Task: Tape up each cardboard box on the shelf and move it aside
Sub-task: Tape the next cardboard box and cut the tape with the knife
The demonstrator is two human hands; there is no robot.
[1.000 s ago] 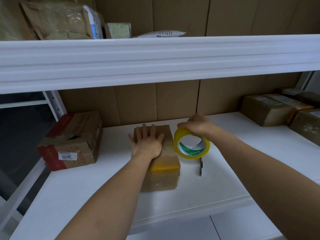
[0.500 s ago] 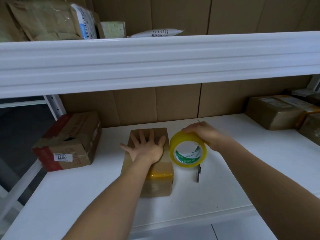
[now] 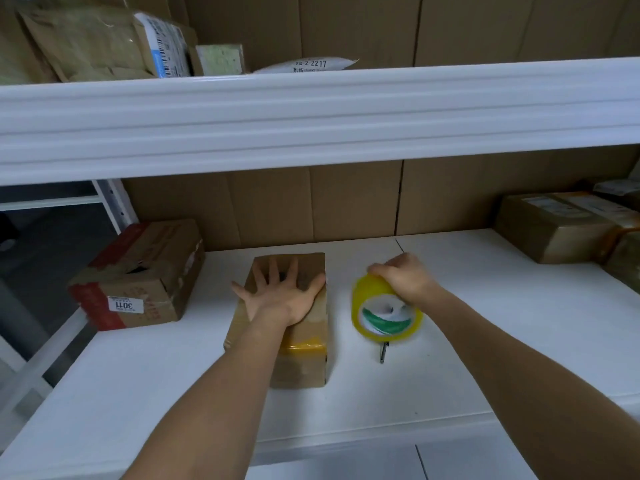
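Shelf: white board carrying every item listed below; a second white shelf runs above it, and brown cardboard panels line the back.
Box in hand: small cardboard box standing mid-shelf, long side running front to back; a band of yellow tape crosses its near top edge.
Left hand: left hand lies flat on top of the box, fingers straight and spread, palm pressing down; the forearm hides the box's near left corner.
Right hand: right hand has its fingers curled over the upper rim of the tape roll and grips it.
Tape roll: yellow tape roll with green-and-white core label, held on edge just right of the box, a gap between them; blurred, so contact with the shelf cannot be told.
Partly hidden item: a thin dark tool lies on the shelf under the roll; only its near end shows and its kind cannot be told.
Left side: red-and-brown cardboard box with a torn top and a white label, well apart from the centre box.
Right side: taped brown parcels grouped at the far right edge.
Upper shelf: padded brown envelopes, a pale green block and a white mailer bag.
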